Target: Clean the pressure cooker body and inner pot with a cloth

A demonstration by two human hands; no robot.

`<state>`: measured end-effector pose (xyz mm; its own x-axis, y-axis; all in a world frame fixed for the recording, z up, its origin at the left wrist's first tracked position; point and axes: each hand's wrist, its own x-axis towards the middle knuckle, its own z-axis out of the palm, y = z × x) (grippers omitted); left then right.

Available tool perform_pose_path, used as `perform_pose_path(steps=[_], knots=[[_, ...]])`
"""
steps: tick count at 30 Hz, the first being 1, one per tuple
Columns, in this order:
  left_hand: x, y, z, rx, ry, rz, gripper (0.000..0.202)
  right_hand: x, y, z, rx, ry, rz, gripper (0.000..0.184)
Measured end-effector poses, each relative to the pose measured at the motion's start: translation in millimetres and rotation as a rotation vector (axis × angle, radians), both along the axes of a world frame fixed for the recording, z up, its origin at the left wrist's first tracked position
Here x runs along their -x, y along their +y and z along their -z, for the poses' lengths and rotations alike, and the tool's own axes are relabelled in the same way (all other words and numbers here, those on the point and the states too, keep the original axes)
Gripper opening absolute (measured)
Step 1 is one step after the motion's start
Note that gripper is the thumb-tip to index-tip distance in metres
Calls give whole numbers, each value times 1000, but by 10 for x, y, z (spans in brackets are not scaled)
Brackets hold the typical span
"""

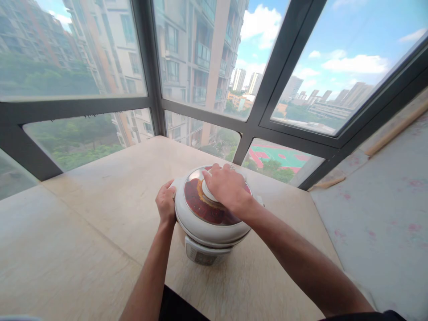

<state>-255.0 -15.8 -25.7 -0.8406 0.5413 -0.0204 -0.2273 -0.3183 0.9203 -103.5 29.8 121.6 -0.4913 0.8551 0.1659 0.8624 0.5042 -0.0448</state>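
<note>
A white electric pressure cooker (214, 238) with a control panel (205, 257) on its front stands upright on a stone-look ledge. Its lid (197, 200) is on, with a dark red and silver top and a white knob-like handle (207, 191) in the middle. My right hand (227, 185) is closed over that lid handle from above, hiding most of it. On the cooker's left side, my left hand (166, 200) grips the white side handle (176, 183), fingers partly hidden behind it.
The beige ledge (100, 214) spreads around the cooker. Dark-framed windows (155, 89) meet in a corner behind it. A flower-patterned wall (384, 223) borders the ledge on the right. A pale rim (20, 318) shows at the bottom left edge.
</note>
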Motion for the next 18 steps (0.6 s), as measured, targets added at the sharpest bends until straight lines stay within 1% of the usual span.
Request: perform_pose_path(steps=[2, 5, 8, 10, 13, 16, 18], knots=[[-1, 7, 6, 4, -1, 5, 55, 9, 1, 9, 6, 11, 15, 55], [9, 20, 35, 3, 24, 10, 52, -22, 23, 19, 15, 6, -14, 55], [31, 34, 81, -12, 45, 20, 52, -56, 68, -26, 48, -20, -46, 54], [44, 41, 104, -21, 50, 36, 53, -55, 115, -103, 79, -56, -55, 57], [49, 40, 107, -43, 69, 51, 50, -24, 225, -265, 118, -103, -62, 58], [42, 32, 80, -38, 100, 33, 47, -23, 407, -421, 180, -126, -87, 54], [41, 29, 66, -31, 111, 29, 47, -81, 565, -507, 206, -91, -120, 52]])
